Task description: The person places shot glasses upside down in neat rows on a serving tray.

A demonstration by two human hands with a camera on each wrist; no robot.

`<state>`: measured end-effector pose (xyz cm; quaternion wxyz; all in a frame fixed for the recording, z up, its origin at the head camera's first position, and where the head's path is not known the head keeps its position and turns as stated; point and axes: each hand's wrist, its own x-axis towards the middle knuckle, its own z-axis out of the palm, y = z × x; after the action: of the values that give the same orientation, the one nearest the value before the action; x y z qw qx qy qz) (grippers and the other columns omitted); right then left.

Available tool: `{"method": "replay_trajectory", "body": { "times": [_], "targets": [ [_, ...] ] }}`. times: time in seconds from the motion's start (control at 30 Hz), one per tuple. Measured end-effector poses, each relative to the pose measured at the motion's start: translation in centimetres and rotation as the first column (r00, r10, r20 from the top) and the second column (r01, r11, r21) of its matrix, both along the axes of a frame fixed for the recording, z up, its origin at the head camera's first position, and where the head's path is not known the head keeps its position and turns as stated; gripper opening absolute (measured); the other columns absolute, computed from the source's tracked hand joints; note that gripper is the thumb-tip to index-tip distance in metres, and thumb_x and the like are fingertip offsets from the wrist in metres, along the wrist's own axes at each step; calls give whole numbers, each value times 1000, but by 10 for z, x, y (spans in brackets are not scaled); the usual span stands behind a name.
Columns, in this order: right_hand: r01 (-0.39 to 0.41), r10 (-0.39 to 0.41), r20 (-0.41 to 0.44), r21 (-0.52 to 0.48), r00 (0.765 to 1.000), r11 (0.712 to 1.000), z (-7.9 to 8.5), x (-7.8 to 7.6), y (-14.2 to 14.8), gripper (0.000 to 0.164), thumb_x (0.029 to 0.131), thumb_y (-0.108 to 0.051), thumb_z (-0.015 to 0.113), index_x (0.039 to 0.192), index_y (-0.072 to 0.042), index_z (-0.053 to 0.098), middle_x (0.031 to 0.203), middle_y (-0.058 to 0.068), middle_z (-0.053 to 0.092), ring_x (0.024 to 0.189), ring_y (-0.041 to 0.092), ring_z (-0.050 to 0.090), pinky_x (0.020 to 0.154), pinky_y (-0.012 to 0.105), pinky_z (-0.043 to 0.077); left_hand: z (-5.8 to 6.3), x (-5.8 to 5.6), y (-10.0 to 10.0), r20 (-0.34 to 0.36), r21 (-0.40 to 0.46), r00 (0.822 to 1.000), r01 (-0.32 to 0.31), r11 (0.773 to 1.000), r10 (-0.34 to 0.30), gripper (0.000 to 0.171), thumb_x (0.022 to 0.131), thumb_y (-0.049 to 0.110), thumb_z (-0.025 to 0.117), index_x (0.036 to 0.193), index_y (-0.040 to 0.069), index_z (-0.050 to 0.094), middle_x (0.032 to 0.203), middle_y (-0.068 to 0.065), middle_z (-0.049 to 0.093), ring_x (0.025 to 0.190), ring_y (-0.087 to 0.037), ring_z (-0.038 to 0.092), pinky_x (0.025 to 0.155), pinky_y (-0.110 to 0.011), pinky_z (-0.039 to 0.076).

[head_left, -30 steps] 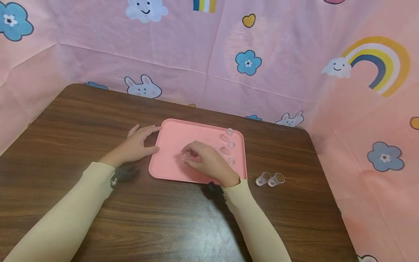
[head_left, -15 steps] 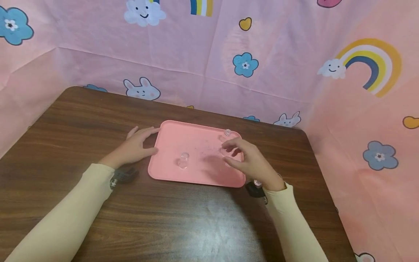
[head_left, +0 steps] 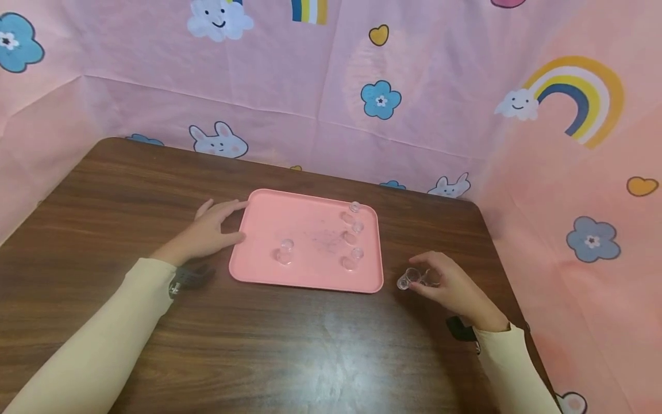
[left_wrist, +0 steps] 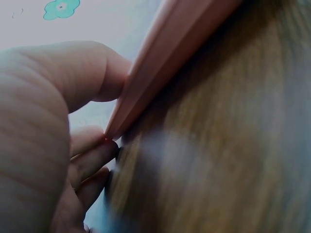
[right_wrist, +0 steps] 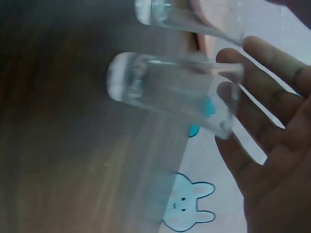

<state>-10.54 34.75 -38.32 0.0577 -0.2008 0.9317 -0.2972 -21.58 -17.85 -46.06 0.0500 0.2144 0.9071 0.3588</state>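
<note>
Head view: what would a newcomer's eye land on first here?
Probably the pink tray, bright against the dark wooden table, with four clear glasses on it and the left hand at its left edge. Next, the rainbow printed on the backdrop at upper right. Then the right hand, at two upright clear glasses to the tray's right.

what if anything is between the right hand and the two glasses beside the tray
Nothing visible: the right hand is at the two glasses, its fingers right beside them. The pink tray lies to their left, out of the way.
</note>
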Motion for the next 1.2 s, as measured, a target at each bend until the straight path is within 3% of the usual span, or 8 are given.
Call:
{"method": "replay_trajectory", "body": {
  "times": [0.17, 0.37, 0.73, 1.0, 1.2],
  "targets": [
    [13, -13, 9, 14, 1000, 1000, -9, 1, 2, 46, 90, -16, 82, 130, -1, 64, 112, 5, 67, 94, 22, 67, 83, 45, 60, 0, 0, -1, 4, -8, 1000, -9, 1000, 9, 73, 95, 28, 72, 157, 7, 40, 161, -23, 39, 153, -43, 26, 126, -57, -10],
    [-9, 12, -54, 47, 998, 999, -13, -1, 2, 36, 88, -11, 83, 121, -4, 68, 107, 6, 69, 93, 20, 64, 78, 38, 59, 0, 0, 0, 7, -2, 1000, 0, 1000, 0, 73, 95, 27, 72, 157, 4, 40, 161, -25, 38, 153, -44, 26, 126, -58, -10],
    [-9, 10, -45, 36, 999, 999, -12, -2, 0, 32, 89, -9, 82, 118, -8, 69, 104, 2, 69, 91, 17, 64, 77, 39, 59, 1, 1, 0, 15, 1, 1000, -2, 1000, 2, 73, 96, 28, 71, 157, 6, 39, 162, -24, 38, 153, -43, 26, 126, -58, -10],
    [8, -9, -95, -8, 995, 1000, -4, -10, -11, 33, 88, -12, 84, 118, -15, 69, 106, -4, 68, 93, 14, 63, 72, 36, 60, 0, 0, -1, 14, 4, 1000, -4, 1000, 4, 74, 95, 29, 72, 157, 6, 39, 162, -24, 38, 154, -44, 25, 126, -57, -11],
    [27, -34, -93, -79, 995, 997, 3, -22, -32, 31, 91, -19, 82, 119, -18, 70, 111, -3, 69, 102, 17, 63, 88, 48, 56, 0, 0, -1, 14, 5, 1000, -1, 1000, 1, 73, 96, 28, 71, 157, 5, 40, 162, -24, 38, 154, -43, 26, 126, -57, -10]
  ]
}}
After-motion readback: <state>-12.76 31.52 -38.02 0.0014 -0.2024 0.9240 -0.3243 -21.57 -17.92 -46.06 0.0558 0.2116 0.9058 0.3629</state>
